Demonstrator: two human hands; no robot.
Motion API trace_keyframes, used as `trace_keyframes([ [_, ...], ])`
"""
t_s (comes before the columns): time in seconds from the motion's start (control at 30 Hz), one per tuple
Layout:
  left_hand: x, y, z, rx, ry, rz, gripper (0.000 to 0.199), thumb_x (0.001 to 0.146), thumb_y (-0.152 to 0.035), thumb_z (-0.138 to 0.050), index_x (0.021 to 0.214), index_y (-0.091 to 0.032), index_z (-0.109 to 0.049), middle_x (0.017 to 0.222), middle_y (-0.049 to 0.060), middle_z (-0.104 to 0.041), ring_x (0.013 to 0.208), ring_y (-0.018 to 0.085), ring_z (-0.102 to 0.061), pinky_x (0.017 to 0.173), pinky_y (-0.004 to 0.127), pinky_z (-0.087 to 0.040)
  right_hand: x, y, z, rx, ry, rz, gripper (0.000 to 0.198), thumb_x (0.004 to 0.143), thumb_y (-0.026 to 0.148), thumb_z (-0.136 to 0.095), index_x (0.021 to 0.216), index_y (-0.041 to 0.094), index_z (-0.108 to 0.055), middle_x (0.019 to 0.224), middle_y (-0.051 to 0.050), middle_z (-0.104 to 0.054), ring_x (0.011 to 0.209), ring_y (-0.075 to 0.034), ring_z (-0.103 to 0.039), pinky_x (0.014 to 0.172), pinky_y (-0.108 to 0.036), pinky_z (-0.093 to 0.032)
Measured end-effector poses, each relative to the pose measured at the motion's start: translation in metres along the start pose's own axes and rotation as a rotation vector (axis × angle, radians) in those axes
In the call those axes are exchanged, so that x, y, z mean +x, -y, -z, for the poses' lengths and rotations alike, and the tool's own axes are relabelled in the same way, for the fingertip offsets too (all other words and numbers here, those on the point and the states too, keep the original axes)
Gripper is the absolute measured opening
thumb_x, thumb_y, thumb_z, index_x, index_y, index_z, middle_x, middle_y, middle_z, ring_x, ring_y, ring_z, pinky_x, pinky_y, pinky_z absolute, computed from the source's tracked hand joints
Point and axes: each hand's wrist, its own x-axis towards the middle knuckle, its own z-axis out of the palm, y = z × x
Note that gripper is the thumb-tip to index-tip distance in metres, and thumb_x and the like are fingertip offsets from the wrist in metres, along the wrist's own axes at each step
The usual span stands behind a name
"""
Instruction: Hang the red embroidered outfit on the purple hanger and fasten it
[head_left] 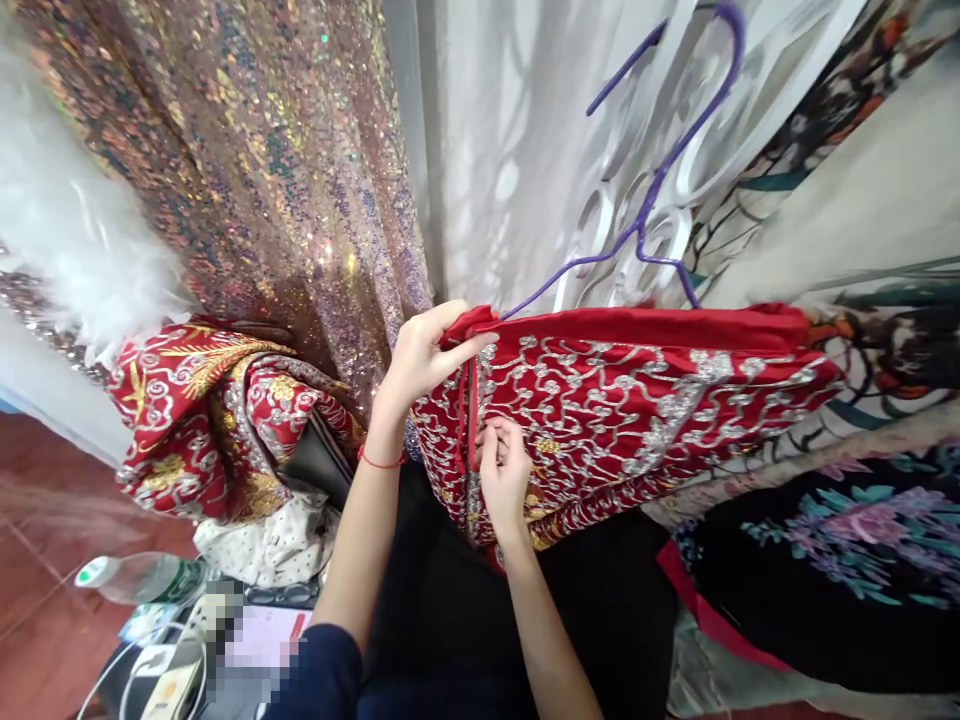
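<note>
Garment under observation: red embroidered skirt (pixel 637 410), silver and gold scrollwork, draped with its waistband running roughly level from centre frame out to the right, upper edge hanging on a purple hanger (pixel 660 170). A vertical opening (pixel 471 430) — probably a zip or placket, detail too fine to confirm — runs down the cloth at its left end.

Left hand (pixel 424 355): fingers curled and pressed onto the top corner of the waistband, thumb on the face of the fabric, pinching the red edge right at the head of the opening. Red cord at that wrist.

Right hand (pixel 504 475): lower, directly below the left, fingertips drawn together on something small at the opening's edge; what exactly is pinched cannot be told.

Key relation — the two hands sit one above the other along the opening's long axis, which runs near vertical, left at the top, right partway down. Bulk of the skirt lies to the right of both grips.

Surroundings: sequinned fabric (pixel 262 180) behind, a second red embroidered bundle (pixel 202 420) to the left, plastic bottle (pixel 139 577) on the floor lower left.
</note>
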Motion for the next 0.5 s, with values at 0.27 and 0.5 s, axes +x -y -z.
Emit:
trace_keyframes([
  [0.27,-0.007,-0.003,-0.011,0.041,-0.028,0.042,0.037,0.092,-0.052,-0.061,0.074,-0.02,-0.056,0.068,-0.003,-0.048,0.063,0.012,-0.043,0.062,0.028,-0.037,-0.013,-0.023,0.013,-0.163,0.145,-0.15,0.022,0.087,0.041,-0.063,0.087,0.021,-0.056,0.073,0.0,-0.067,0.052,-0.01,-0.059,0.051,-0.022,-0.045],
  [0.5,-0.012,-0.009,-0.008,0.07,-0.009,0.046,0.032,0.094,-0.049,-0.059,0.079,-0.021,-0.058,0.069,-0.002,-0.05,0.063,0.013,-0.044,0.062,0.029,-0.038,-0.011,-0.021,0.002,-0.274,0.19,-0.169,0.019,0.088,0.038,-0.056,0.084,0.021,-0.06,0.074,-0.003,-0.071,0.056,-0.015,-0.063,0.061,-0.028,-0.049],
])
